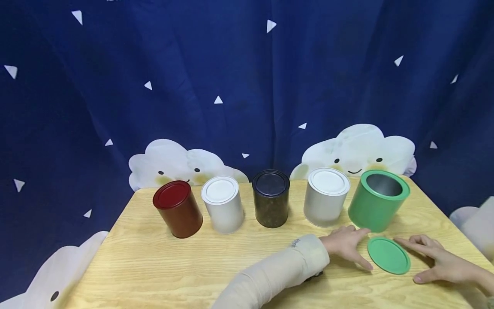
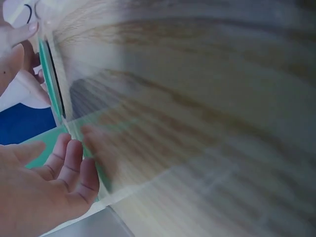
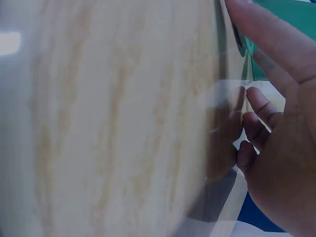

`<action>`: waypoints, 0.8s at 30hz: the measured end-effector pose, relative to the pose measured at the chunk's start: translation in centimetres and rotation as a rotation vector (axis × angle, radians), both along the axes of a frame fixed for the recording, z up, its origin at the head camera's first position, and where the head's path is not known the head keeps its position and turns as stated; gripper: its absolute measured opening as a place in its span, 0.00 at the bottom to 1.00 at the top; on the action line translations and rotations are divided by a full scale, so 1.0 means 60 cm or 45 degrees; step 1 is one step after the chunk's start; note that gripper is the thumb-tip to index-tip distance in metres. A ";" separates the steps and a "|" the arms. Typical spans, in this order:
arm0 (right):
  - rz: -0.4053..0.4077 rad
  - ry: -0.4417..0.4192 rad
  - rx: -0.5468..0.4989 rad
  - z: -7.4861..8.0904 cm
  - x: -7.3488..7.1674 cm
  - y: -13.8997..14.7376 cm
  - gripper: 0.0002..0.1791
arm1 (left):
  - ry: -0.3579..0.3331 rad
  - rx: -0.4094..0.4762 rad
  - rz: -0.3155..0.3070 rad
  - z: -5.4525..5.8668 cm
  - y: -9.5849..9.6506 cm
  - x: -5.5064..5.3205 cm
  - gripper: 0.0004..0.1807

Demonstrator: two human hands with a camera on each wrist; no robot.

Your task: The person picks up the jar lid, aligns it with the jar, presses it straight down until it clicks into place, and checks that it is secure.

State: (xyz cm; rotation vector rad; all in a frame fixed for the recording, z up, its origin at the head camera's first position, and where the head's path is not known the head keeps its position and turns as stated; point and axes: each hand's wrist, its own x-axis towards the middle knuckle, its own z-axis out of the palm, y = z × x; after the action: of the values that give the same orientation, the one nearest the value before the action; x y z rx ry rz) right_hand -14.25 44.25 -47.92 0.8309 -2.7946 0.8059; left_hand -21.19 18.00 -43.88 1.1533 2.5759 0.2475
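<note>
A round green lid (image 1: 388, 255) lies on the wooden table between the two hands. My left hand (image 1: 349, 245) is at its left side, thumb and fingers spread apart and nothing held. To the lid's right, my right hand (image 1: 441, 259) has its index finger stretched toward the rim, thumb held apart. Whether that fingertip touches the lid, I cannot tell. Just behind stands a green can (image 1: 372, 210), its top uncovered and its grey inside showing. In the left wrist view, the lid (image 2: 51, 79) appears edge-on beyond the left hand's fingers.
Left of the green can, a row of lidded cans stands along the table's back: a white can (image 1: 326, 204), a black can (image 1: 271, 204), another white can (image 1: 224, 210) and a dark red can (image 1: 181, 214). A blue curtain (image 1: 231, 64) hangs behind the wooden table (image 1: 162, 270).
</note>
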 end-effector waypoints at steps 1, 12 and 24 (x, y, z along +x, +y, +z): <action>0.009 0.009 -0.007 -0.001 0.000 -0.001 0.48 | 0.001 -0.009 0.004 -0.001 0.002 0.000 0.49; 0.023 0.145 0.044 -0.006 -0.005 -0.008 0.47 | 0.133 -0.194 0.045 -0.007 0.019 0.009 0.48; 0.008 0.175 0.047 -0.004 -0.003 -0.017 0.47 | 0.279 -0.309 0.090 -0.008 0.029 0.025 0.45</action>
State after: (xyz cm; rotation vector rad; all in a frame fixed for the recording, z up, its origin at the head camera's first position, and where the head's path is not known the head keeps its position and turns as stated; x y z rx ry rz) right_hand -14.42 43.22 -48.16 0.8660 -2.6957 0.6725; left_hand -19.66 19.77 -44.36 1.0528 2.7420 -0.1834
